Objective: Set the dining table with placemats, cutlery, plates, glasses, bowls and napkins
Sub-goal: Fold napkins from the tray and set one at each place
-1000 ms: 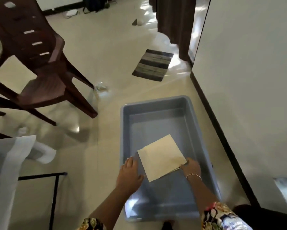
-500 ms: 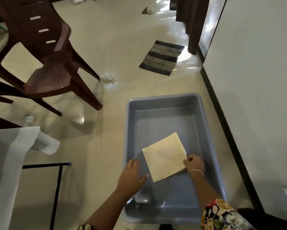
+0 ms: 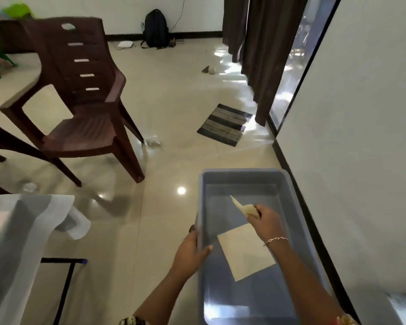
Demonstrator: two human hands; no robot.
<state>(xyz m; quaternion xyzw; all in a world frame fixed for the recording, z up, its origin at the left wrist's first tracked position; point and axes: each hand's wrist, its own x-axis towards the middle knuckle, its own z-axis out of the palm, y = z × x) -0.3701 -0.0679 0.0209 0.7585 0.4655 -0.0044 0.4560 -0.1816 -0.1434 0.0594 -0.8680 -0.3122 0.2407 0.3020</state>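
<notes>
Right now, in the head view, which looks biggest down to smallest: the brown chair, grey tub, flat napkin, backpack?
1. brown chair and grey tub: much alike, and the tub is nearer, so unranked.
2. flat napkin.
3. backpack, though it stands far off.

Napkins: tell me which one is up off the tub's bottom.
The folded napkin pinched in the right hand, held in the air above the grey tub. The other napkin lies flat on the tub's bottom, with no hand gripping it.
</notes>
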